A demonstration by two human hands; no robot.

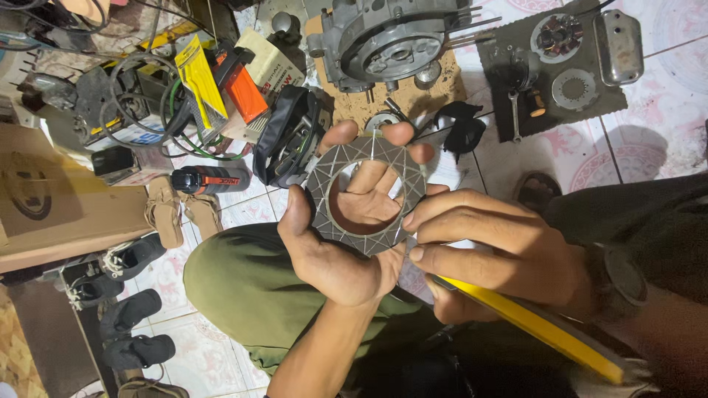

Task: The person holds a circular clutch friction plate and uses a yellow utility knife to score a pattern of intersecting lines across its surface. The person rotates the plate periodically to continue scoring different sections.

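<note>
Olive trousers [243,284], knee bent. Dark wristwatch [625,278] on rt wrist. Dark olive sleeve [627,214] above. Lt forearm bare.

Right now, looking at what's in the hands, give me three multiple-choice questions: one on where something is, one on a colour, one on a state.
1. Where does the engine casing lie?
A. on cardboard on the floor
B. on the knee
C. inside the box

2. What colour is the tool handle in the right hand?
A. red
B. yellow
C. blue

3. How is the grooved ring plate held?
A. lying flat on the tiles
B. hanging from a hook
C. gripped by the left hand, fingers through its hole

Answers: 1 A, cardboard shows under it. 2 B, the handle is plainly yellow. 3 C, fingers show through the centre opening.
</note>
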